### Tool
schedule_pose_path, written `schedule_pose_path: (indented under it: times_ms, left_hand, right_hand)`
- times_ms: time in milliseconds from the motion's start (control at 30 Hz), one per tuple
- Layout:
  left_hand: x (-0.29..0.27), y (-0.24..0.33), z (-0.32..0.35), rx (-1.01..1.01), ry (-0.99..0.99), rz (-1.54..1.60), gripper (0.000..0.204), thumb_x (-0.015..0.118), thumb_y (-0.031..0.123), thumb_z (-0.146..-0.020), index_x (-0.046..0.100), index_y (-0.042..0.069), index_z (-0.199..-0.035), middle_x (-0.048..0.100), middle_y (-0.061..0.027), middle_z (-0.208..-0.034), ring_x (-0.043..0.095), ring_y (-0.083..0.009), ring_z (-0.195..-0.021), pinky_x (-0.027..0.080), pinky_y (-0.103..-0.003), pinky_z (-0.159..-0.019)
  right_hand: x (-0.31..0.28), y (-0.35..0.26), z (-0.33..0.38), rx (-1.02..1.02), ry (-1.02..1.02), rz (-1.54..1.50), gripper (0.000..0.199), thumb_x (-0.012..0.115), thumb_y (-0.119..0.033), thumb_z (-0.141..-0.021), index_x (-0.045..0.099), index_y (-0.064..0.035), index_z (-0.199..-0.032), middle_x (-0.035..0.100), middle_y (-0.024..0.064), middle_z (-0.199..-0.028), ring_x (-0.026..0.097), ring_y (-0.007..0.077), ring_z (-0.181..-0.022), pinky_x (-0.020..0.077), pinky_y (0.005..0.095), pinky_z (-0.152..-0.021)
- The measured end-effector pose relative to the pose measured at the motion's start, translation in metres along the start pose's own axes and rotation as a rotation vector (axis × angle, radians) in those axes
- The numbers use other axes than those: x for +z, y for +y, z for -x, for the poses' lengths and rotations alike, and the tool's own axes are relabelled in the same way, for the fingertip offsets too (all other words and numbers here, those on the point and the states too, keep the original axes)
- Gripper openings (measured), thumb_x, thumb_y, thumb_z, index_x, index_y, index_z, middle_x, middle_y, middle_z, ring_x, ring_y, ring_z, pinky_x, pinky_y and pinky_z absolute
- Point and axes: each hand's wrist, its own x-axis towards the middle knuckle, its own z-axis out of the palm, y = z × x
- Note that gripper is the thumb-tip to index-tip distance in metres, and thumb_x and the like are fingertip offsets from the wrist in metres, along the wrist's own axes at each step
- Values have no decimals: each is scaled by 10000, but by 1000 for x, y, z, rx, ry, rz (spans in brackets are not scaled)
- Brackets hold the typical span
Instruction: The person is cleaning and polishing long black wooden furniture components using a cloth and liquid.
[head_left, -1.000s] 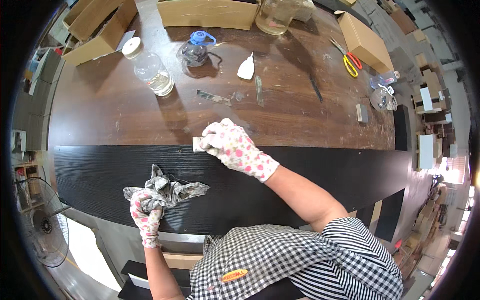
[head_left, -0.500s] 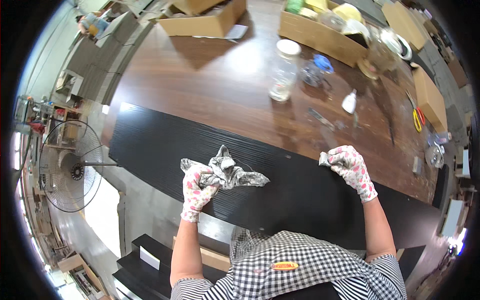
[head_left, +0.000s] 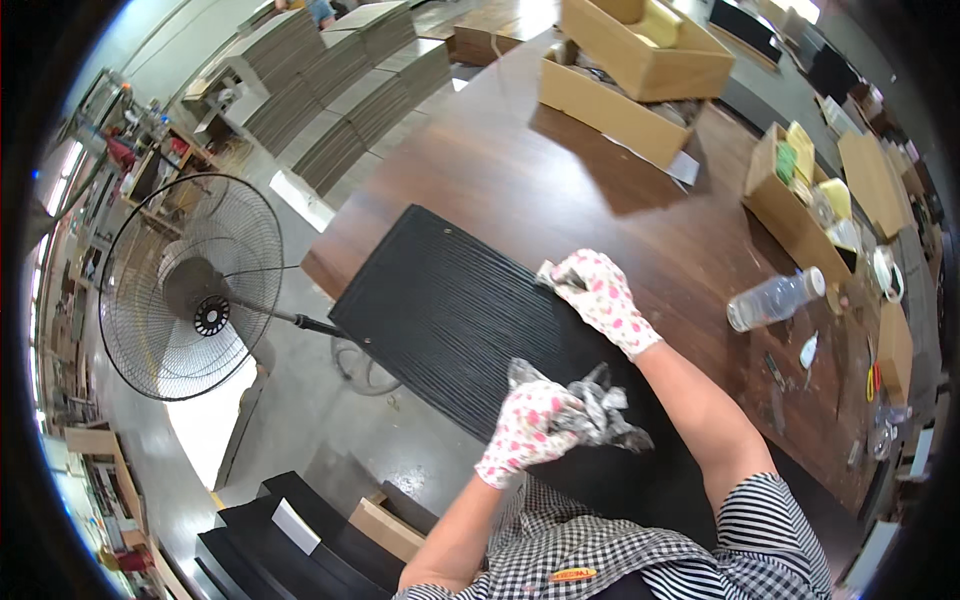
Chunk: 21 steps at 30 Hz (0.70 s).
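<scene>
Brown wood-grain worktop (head_left: 470,175) spreads across the middle and right, with a black board (head_left: 430,310) lying along its near side and a pedestal fan (head_left: 195,290) over the floor (head_left: 310,430) to the left. At the board, the left hand (head_left: 530,422), in a flowered glove, has its fingers closed around a crumpled grey cloth (head_left: 602,412). Farther off, at the board's far edge, the right hand (head_left: 600,298), likewise gloved, pinches a small pale block (head_left: 545,272), mostly hidden by its fingers. On the right of the worktop, a clear bottle (head_left: 772,302) with a white cap is near a white squeeze bottle (head_left: 808,352); farther away are open cardboard boxes (head_left: 610,116)
</scene>
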Motion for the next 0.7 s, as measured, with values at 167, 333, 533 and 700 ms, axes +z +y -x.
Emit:
schedule_pose_path:
  times_ms: [167,333,533,700]
  left_hand:
    - [-9,-4,1,19,-37,27,399,734,304,-640,660,81,-962,651,-95,-919,625,-297,-903,480,-407,-816]
    - [-6,-4,0,37,-45,8,368,725,258,-650,652,72,-959,659,-95,-954,621,-302,-949,464,-439,-870]
    - [-8,-7,-3,8,-84,-12,379,731,269,-655,653,67,-966,655,-111,-963,617,-312,-953,463,-434,-868]
    - [-13,-3,-6,-43,-116,3,374,736,266,-648,663,73,-960,653,-104,-946,616,-309,-940,470,-429,-851]
  right_hand:
    - [77,-46,-108,-24,-18,57,96,697,-140,-757,678,-111,-846,632,91,-892,598,290,-915,486,399,-803]
    - [122,-71,-180,-19,-48,-96,68,683,-97,-750,694,-93,-818,647,110,-883,629,308,-890,504,409,-789]
    - [121,-69,-180,-93,-62,-87,67,687,-83,-746,685,-87,-813,643,118,-876,629,321,-882,501,411,-788]
    - [66,-45,-105,-112,-57,103,100,699,-108,-754,639,-96,-833,607,100,-886,579,306,-912,470,401,-804]
